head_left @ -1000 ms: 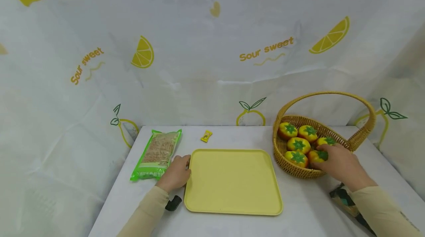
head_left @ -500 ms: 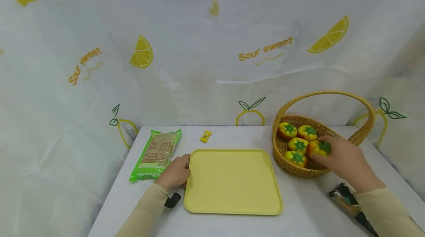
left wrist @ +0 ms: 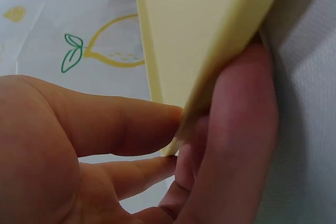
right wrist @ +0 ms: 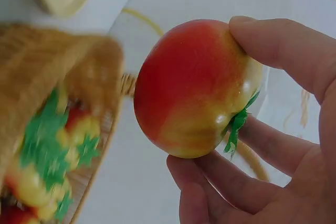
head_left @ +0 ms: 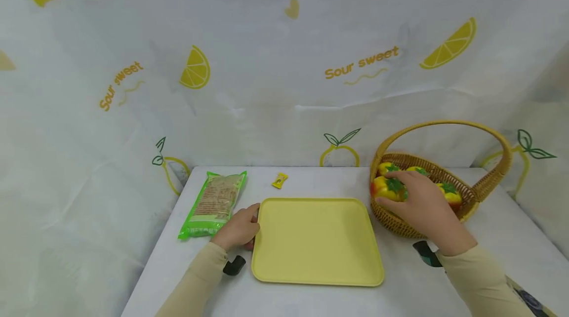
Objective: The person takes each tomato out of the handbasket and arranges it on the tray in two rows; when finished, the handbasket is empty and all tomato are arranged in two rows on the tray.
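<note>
My right hand [head_left: 422,208] grips a red and yellow toy persimmon [head_left: 386,188] with a green leaf cap, held above the left rim of the wicker basket [head_left: 480,191]. In the right wrist view the persimmon [right wrist: 194,90] sits between my thumb and fingers. Several more persimmons [head_left: 449,193] lie in the basket. My left hand [head_left: 240,230] holds the left edge of the flat yellow tray [head_left: 317,240]; in the left wrist view its fingers [left wrist: 236,145] curl around the tray's corner [left wrist: 194,35].
A green bag of noodles [head_left: 213,203] lies left of the tray. A small yellow candy [head_left: 279,179] sits behind the tray. A lemon-print cloth [head_left: 284,60] hangs behind the white table [head_left: 409,282].
My right hand lifted a persimmon out of the basket and carried it left, over the basket's rim. My left hand stayed on the tray's edge.
</note>
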Available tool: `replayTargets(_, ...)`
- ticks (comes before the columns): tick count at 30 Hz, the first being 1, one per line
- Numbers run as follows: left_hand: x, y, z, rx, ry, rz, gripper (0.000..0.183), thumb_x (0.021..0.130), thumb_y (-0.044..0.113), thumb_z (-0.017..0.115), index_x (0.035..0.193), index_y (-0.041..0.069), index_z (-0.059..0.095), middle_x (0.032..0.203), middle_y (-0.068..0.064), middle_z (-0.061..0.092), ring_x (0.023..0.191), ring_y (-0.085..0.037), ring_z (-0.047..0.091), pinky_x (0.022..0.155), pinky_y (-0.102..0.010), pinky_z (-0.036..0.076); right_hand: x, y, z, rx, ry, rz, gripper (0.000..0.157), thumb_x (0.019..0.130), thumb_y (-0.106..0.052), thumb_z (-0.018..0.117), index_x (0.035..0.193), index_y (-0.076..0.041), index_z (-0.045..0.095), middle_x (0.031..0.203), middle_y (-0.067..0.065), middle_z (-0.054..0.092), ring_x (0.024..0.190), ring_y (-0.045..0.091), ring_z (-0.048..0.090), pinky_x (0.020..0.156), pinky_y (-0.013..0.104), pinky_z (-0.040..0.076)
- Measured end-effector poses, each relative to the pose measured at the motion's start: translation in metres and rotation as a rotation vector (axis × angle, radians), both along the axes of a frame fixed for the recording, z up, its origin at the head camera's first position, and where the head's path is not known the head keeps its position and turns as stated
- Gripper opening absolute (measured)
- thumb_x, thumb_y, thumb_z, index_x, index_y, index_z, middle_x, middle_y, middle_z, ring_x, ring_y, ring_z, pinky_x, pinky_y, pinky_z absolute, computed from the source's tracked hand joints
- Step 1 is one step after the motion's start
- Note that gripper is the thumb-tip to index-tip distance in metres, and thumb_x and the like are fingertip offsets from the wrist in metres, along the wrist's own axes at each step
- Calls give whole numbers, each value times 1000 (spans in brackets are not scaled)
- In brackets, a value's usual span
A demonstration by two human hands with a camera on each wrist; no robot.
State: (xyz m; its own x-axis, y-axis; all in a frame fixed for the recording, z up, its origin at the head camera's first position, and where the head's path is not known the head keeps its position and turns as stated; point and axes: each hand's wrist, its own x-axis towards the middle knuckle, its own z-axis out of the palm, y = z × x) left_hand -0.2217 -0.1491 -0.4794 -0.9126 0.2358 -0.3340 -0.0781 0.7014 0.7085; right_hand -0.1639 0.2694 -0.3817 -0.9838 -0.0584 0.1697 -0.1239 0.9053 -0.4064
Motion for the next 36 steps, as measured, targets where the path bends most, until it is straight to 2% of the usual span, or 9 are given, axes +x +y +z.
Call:
replayTargets(2, 0, -1, -1, 1, 1, -1, 66, 104, 10, 54, 168, 10, 38, 124, -17, 60, 62, -20, 65, 57, -32, 60, -2, -15, -1, -19, -5, 31, 72, 91, -44, 87, 145, -3, 63, 146, 32, 60, 132, 57, 56, 104, 75, 49)
replayTargets(8, 0, -1, -3, -11, 14, -13, 66, 105, 13, 55, 168, 10, 37, 122, -15, 61, 62, -19, 66, 58, -32, 60, -11, -52, -9, -81, -5, 110, 62, 92, -39, 87, 140, -7, 67, 141, 22, 65, 125, 44, 64, 104, 66, 54)
replayTargets(13, -1, -1, -1, -26, 23, -13, 66, 104, 12, 55, 168, 10, 38, 121, -15, 62, 59, -19, 66, 57, -32, 59, -23, -76, -25, -144, 3, 148, 58, 92, -38, 87, 138, -9, 69, 140, 18, 67, 124, 39, 66, 104, 62, 56)
replayTargets(18, 0, 1, 1, -26, 25, -19, 65, 106, 14, 54, 168, 10, 37, 123, -16, 61, 60, -19, 66, 58, -31, 59, -35, -101, -43, -199, 3, 188, 56, 91, -36, 88, 137, -11, 70, 135, 15, 69, 115, 32, 68, 99, 56, 58)
replayTargets(24, 0, 3, 2, -8, 21, -11, 64, 106, 13, 56, 168, 9, 38, 121, -16, 60, 62, -20, 65, 55, -31, 59, -43, -138, -64, -266, -22, 243, 53, 89, -30, 90, 136, -14, 71, 135, 11, 68, 121, 31, 67, 105, 55, 57)
replayTargets(30, -1, 1, -1, -19, 21, -13, 65, 105, 14, 57, 167, 9, 38, 120, -16, 59, 64, -20, 66, 55, -30, 60, -46, -171, -77, -315, -72, 249, 52, 86, -26, 93, 134, -17, 72, 134, 8, 66, 120, 28, 67, 108, 51, 58)
replayTargets(36, 1, -1, -1, -32, 23, -8, 64, 106, 13, 57, 167, 10, 39, 117, -15, 59, 64, -20, 66, 57, -31, 60, -48, -191, -81, -324, -107, 238, 51, 85, -25, 94, 132, -20, 73, 133, 4, 65, 117, 23, 66, 111, 49, 57)
